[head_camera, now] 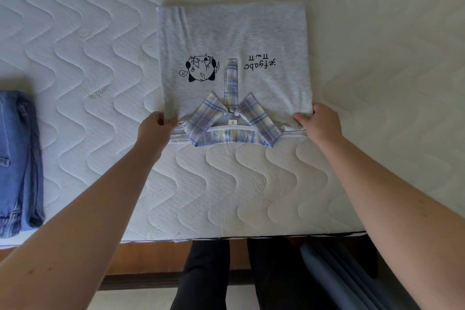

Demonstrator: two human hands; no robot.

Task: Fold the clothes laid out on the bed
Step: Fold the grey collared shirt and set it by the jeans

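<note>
A light grey polo shirt [234,38] lies flat on the white quilted mattress [100,40], folded into a rectangle with its plaid collar [234,131] toward me. A black cartoon print and black lettering show upside down on its front. My left hand [154,128] pinches the shirt's near left corner beside the collar. My right hand [318,122] grips the near right corner, fingers curled over the fabric edge. Both forearms reach in from the bottom of the view.
Folded blue jeans [18,158] lie at the left edge of the mattress. The mattress's front edge [239,235] runs across the lower view, with a wooden bed frame [151,257] below it. My dark-trousered legs [206,277] and some blue fabric [334,274] stand beneath.
</note>
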